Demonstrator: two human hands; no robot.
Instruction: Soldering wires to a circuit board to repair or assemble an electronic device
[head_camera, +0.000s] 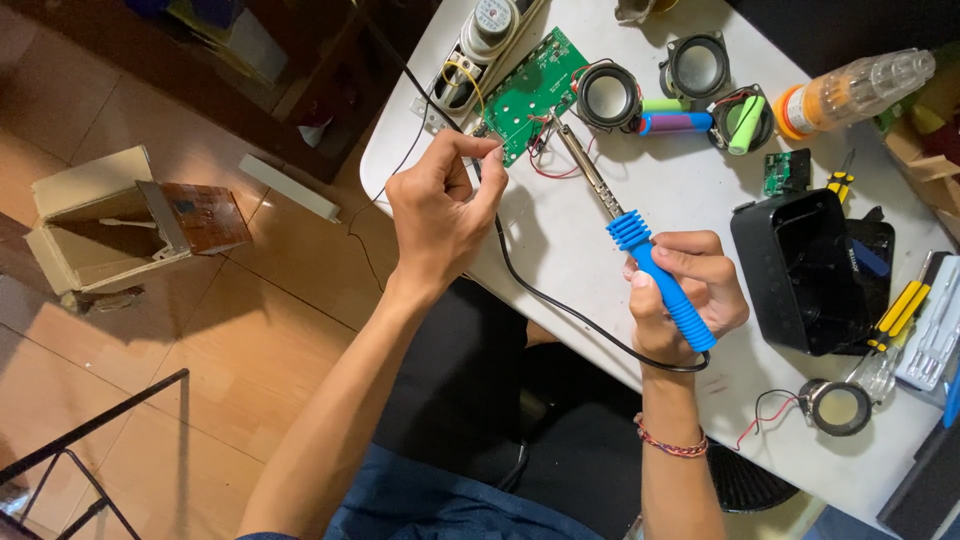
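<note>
1. Risk: the hot tip of the soldering iron (640, 255) sits close to the thin red wires (548, 165) at the edge of the green circuit board (530, 92), upper centre of frame; a slip could scorch insulation or bridge pads.
2. Risk: the black cord (560, 305) loops under both wrists and could snag and tug the iron.
3. Risk: left fingertips are near the joint, so a burn looks possible.
4. Right hand (685, 300), centre right: closed around the blue ribbed handle, pen-style, shaft angled up-left.
5. Left hand (445, 210), centre: fingers pinched shut at the board's lower edge, apparently on a fine strand; I cannot tell exactly what.
6. Board lies flat on the white table (560, 235), beside round speakers (606, 95).
</note>
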